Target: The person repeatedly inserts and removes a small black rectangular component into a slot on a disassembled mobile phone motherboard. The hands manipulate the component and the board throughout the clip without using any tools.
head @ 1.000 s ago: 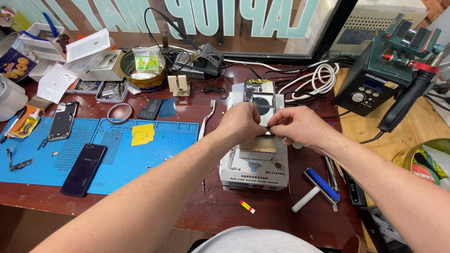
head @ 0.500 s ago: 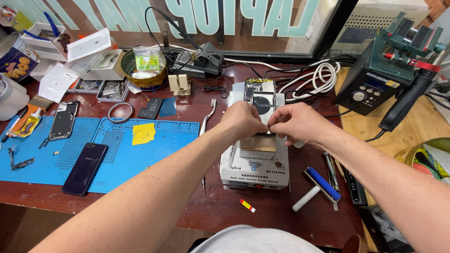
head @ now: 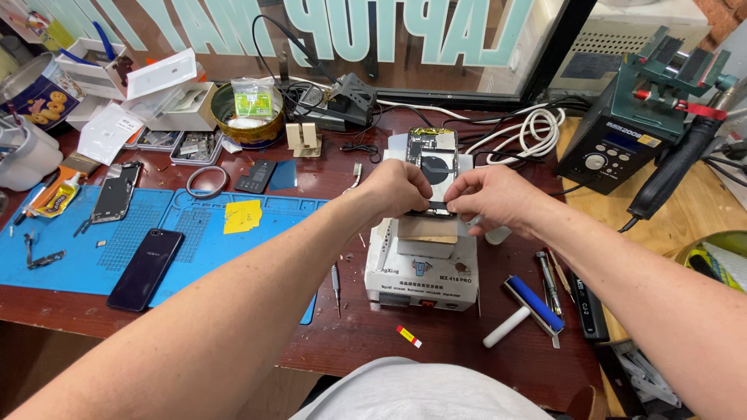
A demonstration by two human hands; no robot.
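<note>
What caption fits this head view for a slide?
Both hands, left hand and right hand, grip an opened phone atop a white heating machine.

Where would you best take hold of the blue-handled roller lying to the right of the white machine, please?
Probably by the white handle, coming from above at the front table edge. The blue roller lies flat with that handle jutting towards the person, free of the tools beside it, while the right hand is busy at the opened phone.
</note>
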